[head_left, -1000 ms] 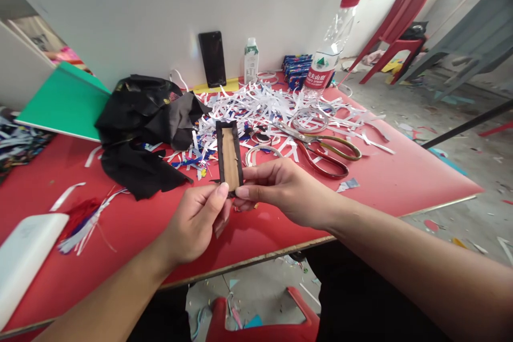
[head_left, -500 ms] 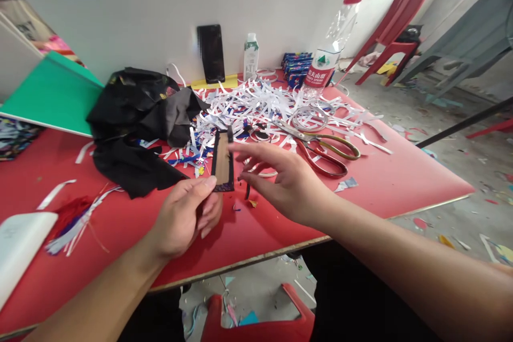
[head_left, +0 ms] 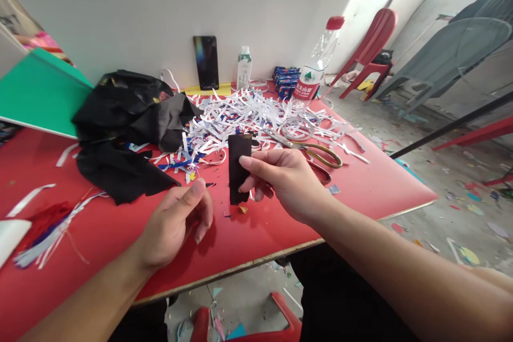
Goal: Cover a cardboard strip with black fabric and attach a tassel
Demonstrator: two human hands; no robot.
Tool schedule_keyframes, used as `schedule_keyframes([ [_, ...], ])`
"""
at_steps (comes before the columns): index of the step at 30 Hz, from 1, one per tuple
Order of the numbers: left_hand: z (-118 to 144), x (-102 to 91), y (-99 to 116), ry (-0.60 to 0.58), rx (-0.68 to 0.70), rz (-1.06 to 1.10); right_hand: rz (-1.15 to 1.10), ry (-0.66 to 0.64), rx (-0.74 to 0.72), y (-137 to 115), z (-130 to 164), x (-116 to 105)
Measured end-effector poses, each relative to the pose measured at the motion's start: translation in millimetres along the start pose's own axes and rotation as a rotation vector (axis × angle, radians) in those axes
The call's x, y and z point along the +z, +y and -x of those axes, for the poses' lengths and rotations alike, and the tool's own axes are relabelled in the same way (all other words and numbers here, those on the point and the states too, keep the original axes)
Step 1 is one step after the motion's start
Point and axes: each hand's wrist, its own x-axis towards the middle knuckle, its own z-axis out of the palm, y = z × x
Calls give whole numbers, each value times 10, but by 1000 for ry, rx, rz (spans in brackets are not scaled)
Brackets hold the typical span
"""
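Observation:
My right hand (head_left: pixel 280 179) pinches a small black rectangular piece (head_left: pixel 237 168) and holds it upright above the red table (head_left: pixel 360 181), its black side facing me. My left hand (head_left: pixel 174 224) hovers just left of the piece, fingers loosely curled and holding nothing. Behind the piece lies a heap of white paper strips (head_left: pixel 256 115). Red-handled scissors (head_left: pixel 316 152) rest on the table just past my right hand.
Black cloth (head_left: pixel 128 128) is piled at the left, with a green board (head_left: pixel 36 93) behind it. A phone (head_left: pixel 206 62), a small carton (head_left: pixel 242 67) and a plastic bottle (head_left: pixel 315 72) stand by the wall. Red chairs (head_left: pixel 366 48) stand on the littered floor at right.
The piece passed from my left hand to my right hand and was turned over, so the brown card side is now hidden. My left hand let go and drew back.

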Motion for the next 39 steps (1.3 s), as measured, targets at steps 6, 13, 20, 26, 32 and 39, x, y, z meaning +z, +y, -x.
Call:
schedule_keyframes([
  [6,-60,18,-60,198,144,159,407,-238,-282,86,146,54],
  [13,-51,-6,-69,386,214,91,345,-208,-188,103,114,106],
  [20,21,68,-58,273,124,-5,93,-141,21,109,10,102],
  [26,4,101,-60,287,95,-16,202,-82,-16,168,23,121],
  [32,-38,102,-27,400,103,225,376,-47,-190,47,-24,-9],
  [39,-89,105,43,490,55,282,928,203,-212,-35,-190,-409],
])
